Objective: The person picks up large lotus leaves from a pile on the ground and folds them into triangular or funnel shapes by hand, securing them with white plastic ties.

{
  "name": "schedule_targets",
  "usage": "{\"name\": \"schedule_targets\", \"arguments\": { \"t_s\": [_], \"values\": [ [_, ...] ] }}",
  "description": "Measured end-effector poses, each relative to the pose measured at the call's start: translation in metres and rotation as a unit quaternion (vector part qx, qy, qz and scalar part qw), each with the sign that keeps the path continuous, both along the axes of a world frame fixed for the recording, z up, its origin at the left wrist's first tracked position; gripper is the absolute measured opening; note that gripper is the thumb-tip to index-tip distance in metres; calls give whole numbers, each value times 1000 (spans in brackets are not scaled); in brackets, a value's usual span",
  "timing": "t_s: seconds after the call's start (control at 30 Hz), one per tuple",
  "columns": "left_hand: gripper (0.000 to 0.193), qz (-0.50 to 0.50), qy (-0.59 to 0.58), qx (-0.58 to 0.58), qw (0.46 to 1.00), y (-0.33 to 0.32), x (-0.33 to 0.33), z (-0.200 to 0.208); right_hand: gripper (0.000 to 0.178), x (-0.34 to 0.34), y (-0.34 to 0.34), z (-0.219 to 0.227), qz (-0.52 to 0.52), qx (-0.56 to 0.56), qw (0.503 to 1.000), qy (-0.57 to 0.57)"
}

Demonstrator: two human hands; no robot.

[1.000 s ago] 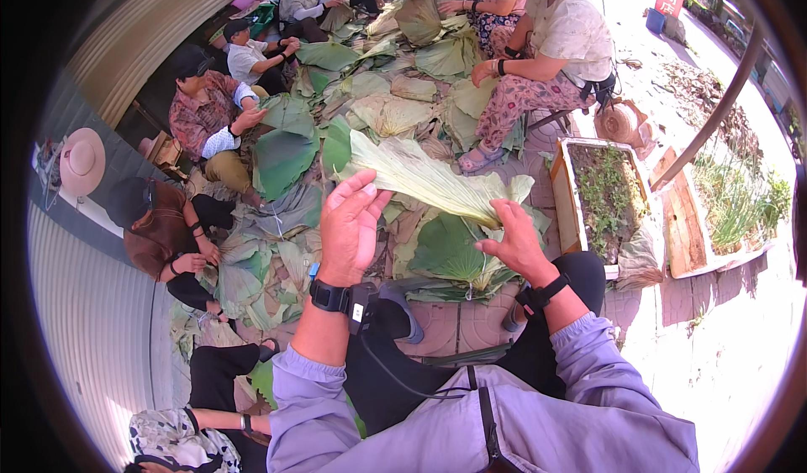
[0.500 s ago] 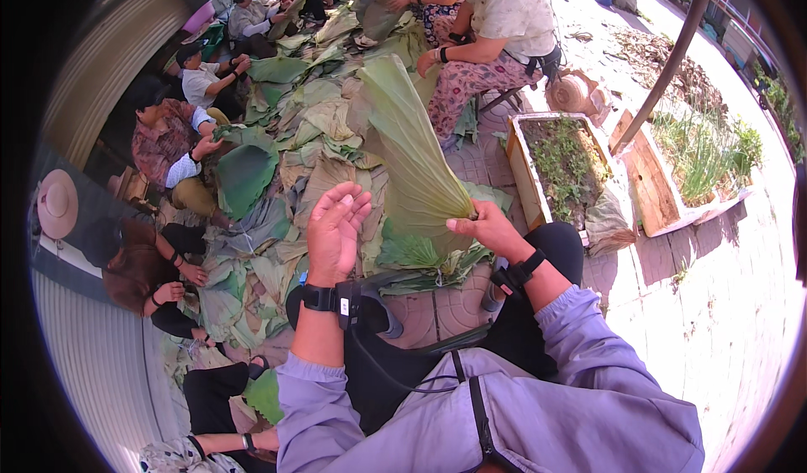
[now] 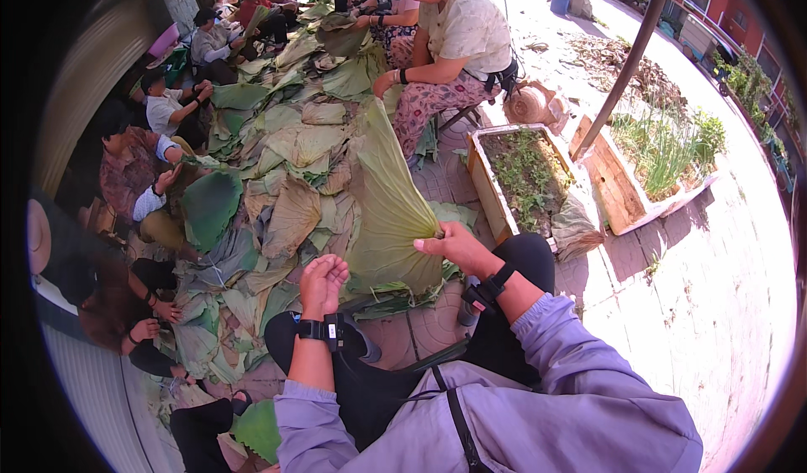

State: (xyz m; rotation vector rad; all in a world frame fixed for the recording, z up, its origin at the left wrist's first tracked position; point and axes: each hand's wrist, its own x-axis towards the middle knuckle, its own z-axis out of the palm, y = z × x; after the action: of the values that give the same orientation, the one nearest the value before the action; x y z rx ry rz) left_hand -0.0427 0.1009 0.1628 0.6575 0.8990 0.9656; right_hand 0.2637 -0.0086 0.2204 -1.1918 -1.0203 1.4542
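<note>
My right hand (image 3: 461, 248) pinches a large green lotus leaf (image 3: 388, 208) at its stem end, thumb on the near side. The ribbed leaf hangs folded like a fan, spreading up and to the left over the pile. Beside its lower left edge, my left hand (image 3: 323, 285) is raised with nothing in it, its fingers loosely curled and the palm turned partly upward. It looks apart from the leaf. Below both hands, more green leaves (image 3: 382, 305) lie on the paving near my knees.
A broad heap of leaves (image 3: 290, 212) covers the ground ahead and left. Several people sit along it, one in a pale shirt (image 3: 471, 32) close ahead. To the right stand a planter box (image 3: 490, 189) and a second planter (image 3: 626, 187), with a slanting pole (image 3: 626, 74) between.
My left hand's fingers have curled in from a more spread pose, and the hand is lower. The leaf stays in my right hand. The view has shifted, moving the surroundings leftward.
</note>
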Motion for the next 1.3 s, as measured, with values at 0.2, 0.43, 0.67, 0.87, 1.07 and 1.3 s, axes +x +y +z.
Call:
{"name": "schedule_targets", "arguments": {
  "t_s": [0.2, 0.43, 0.67, 0.87, 1.07, 1.3],
  "values": [
    [10, 82, -32, 22, 996, 6, -13, 2, 41, 0, -6, 8, -73, 22, 997, -26],
    [12, 104, 8, 23, 994, -6, -22, 2, 40, -6, -1, 7, -83, 5, 996, -19],
    [12, 69, 27, 7, 997, -8, -7, 7, 45, 7, -1, -4, -64, 1, 997, -38],
    [13, 48, 48, 18, 998, -8, -2, 7, 44, -1, -1, 9, -34, -8, 999, -36],
    [13, 40, 50, 14, 998, -9, 8, 7, 43, -8, 0, 9, -30, 27, 999, -18],
    [13, 44, 43, 31, 998, -11, 9, 7, 40, -5, -1, 10, -57, 19, 998, -27]
  ]
}}
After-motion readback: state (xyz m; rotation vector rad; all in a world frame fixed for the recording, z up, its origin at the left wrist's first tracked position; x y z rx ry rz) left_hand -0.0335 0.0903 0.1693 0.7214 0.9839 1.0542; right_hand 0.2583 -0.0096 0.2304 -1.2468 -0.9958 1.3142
